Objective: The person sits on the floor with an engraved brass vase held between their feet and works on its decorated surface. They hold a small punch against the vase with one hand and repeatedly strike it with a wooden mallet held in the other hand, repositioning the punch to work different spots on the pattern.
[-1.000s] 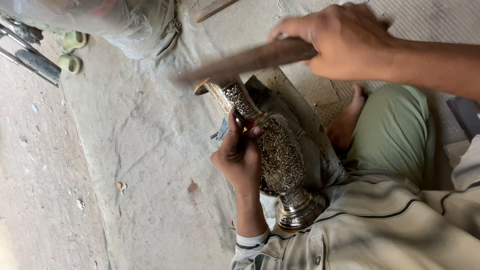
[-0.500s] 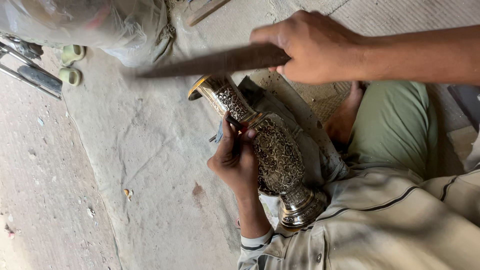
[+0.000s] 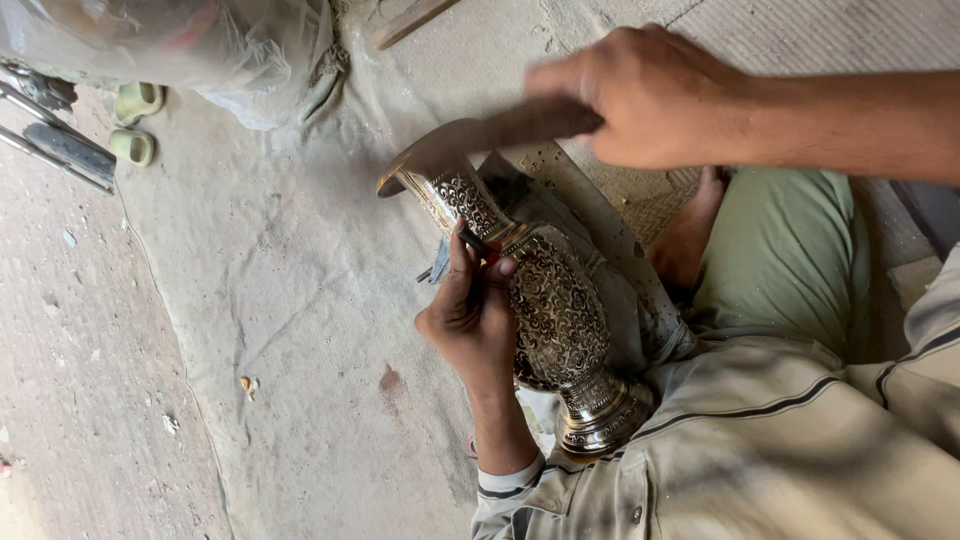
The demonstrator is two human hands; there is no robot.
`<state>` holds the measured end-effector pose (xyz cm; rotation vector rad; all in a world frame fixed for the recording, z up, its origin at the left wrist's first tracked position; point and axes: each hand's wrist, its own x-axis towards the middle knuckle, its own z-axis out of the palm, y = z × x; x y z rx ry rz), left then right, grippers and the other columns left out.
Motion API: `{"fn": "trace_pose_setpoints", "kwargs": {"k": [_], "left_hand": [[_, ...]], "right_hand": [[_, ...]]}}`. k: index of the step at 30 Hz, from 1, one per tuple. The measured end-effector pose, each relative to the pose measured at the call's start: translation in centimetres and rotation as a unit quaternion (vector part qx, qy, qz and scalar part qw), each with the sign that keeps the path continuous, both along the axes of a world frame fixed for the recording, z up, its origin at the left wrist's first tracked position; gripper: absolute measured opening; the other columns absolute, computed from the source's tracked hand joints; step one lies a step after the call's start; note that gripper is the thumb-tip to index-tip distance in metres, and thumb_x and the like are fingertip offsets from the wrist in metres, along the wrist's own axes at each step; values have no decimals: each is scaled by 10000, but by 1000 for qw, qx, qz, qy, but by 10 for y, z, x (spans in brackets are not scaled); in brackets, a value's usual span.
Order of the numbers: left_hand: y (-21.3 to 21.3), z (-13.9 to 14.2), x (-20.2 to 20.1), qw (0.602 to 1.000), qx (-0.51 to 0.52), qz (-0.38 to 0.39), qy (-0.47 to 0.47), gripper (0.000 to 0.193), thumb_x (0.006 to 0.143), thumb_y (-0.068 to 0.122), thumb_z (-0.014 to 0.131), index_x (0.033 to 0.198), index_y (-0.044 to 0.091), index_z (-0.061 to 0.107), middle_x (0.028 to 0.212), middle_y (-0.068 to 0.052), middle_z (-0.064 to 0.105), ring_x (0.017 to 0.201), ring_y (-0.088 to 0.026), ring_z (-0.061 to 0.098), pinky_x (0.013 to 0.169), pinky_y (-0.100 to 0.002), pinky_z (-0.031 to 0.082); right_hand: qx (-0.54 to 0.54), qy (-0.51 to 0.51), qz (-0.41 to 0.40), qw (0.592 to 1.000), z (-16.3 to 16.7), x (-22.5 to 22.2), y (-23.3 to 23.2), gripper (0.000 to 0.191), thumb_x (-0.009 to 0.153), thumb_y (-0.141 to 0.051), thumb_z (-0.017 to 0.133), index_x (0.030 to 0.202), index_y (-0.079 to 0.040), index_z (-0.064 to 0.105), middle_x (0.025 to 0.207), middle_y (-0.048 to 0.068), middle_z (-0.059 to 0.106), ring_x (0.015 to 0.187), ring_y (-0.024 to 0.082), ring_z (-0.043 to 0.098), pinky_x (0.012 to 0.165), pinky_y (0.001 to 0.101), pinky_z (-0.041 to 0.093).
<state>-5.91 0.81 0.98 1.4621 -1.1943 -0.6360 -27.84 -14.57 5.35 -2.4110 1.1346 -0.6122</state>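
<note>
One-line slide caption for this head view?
Left hand steadies a small chisel against an engraved metal vase; right hand holds a flat striking tool above.

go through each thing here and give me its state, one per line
vase: lying tilted across the lap, mouth away from the person, surface covered in engraved pattern
left hand: pinching a thin punch against the vase shoulder
right hand: gripping a flat striking tool, blurred in motion above the vase neck
plastic bag: crumpled on the floor
two small green cups: lying on the floor
</note>
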Motion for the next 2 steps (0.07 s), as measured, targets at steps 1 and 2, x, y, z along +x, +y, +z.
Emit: {"fn": "trace_pose_setpoints", "kwargs": {"k": [1,2], "left_hand": [[0,-2,0,1000,-12,-4,11,525,889,-166,715,1375,17,642,1072,-58,768,1008,-97,708,942,-270,586],[-2,-5,1,999,-27,-12,22,511,901,-169,708,1373,15,647,1084,-60,767,1017,-100,705,948,-274,587]], "right_hand": [[-78,52,12,995,-2,-4,-1,471,724,-67,732,1177,-193,699,694,60,694,520,168,631,487,363,484],[-158,104,21,982,-4,-7,-4,587,644,-52,725,1199,-246,723,748,53,731,534,166,643,496,368,497]]}}
